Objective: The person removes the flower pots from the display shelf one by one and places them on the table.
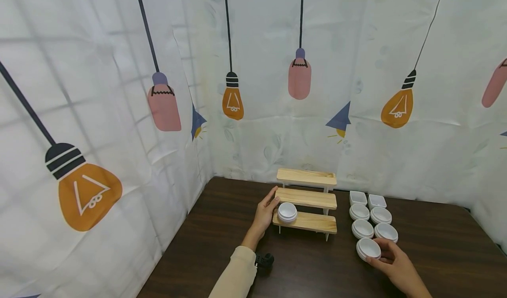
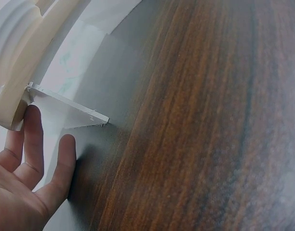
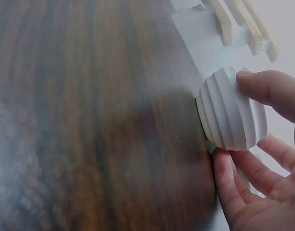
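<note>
My left hand (image 1: 264,215) is at the left end of a three-step wooden display stand (image 1: 305,197), its extended fingers touching the edge. In the left wrist view its fingertips reach the end of a plank (image 2: 15,96), beside a clear support (image 2: 70,108). One small white bowl (image 1: 287,212) sits at the left of the lowest step. My right hand (image 1: 396,265) pinches another round white ribbed bowl (image 1: 368,248) between thumb and fingers, at the near end of a group of white dishes. The right wrist view shows that bowl (image 3: 229,110) low by the tabletop, thumb on its rim.
Behind the held bowl, round white bowls (image 1: 362,229) stand in two columns, with two square white dishes (image 1: 358,197) at the far end. All stand on a dark wooden table (image 1: 317,267). A white curtain printed with lamps (image 1: 257,144) hangs around the back and left.
</note>
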